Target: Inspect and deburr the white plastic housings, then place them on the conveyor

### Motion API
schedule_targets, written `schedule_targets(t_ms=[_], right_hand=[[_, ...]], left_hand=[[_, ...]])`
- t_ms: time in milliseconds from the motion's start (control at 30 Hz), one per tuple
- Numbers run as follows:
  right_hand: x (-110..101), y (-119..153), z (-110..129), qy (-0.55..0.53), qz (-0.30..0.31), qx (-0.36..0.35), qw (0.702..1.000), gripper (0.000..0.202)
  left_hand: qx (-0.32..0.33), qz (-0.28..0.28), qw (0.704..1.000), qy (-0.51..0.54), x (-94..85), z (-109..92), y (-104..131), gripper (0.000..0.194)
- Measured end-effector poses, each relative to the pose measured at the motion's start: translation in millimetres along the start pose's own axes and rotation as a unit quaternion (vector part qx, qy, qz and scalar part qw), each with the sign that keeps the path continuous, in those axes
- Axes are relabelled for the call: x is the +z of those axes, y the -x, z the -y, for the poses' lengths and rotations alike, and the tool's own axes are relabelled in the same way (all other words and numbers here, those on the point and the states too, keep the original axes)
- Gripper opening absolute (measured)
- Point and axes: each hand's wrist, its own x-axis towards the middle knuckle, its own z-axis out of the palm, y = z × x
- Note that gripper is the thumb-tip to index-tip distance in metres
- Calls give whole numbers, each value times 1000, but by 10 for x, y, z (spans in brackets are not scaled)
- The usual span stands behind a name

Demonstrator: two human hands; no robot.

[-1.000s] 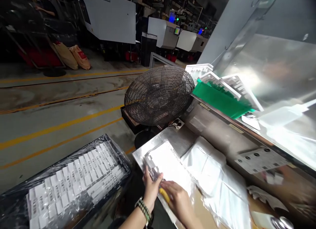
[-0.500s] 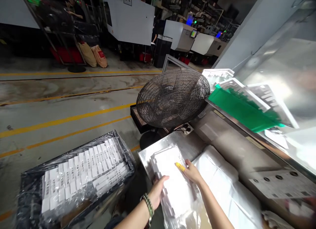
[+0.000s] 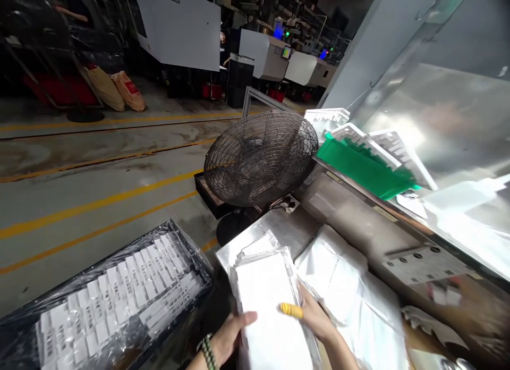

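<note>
A white, flat, rectangular stack of panels (image 3: pixel 265 290), with clear plastic along its edges, is gripped from both sides. My left hand (image 3: pixel 231 333), a beaded bracelet at its wrist, closes on the near left edge with the thumb on top. On the right edge, my right hand (image 3: pixel 316 314) is closed too, its yellow-wrapped thumb lying across the top face. The fingers of both hands are hidden beneath. Just behind the stack, more white pieces (image 3: pixel 258 246) lie on a metal table (image 3: pixel 285 224). Clear plastic bags (image 3: pixel 338 274) are right of my right hand.
To the left stands a plastic-lined dark crate (image 3: pixel 172 226) holding rows of white parts. A large caged fan (image 3: pixel 261 157) stands ahead. On a shelf at right, a green bin (image 3: pixel 362 165) holds white panels. Machines (image 3: pixel 183 30) and people are farther off.
Both hands have drawn the white stack nearer to me, and white pieces now show behind it on the table. The scene has shifted left as my view turned right.
</note>
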Motion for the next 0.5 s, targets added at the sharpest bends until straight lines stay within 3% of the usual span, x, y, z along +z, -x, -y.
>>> schedule_targets(t_ms=[200,367,500], right_hand=[[516,314,-137,-91,-40,20,995,79],[1229,98,-17,-146,111,8,983,60],[2130,-363,123,-175,221,12,959,67]], left_hand=[[75,17,979,-187,-268,-501,235,81],[149,-32,924,-351,-722,-1124,561,102],[152,-104,862,-473,-1269,-1753,1027,112]])
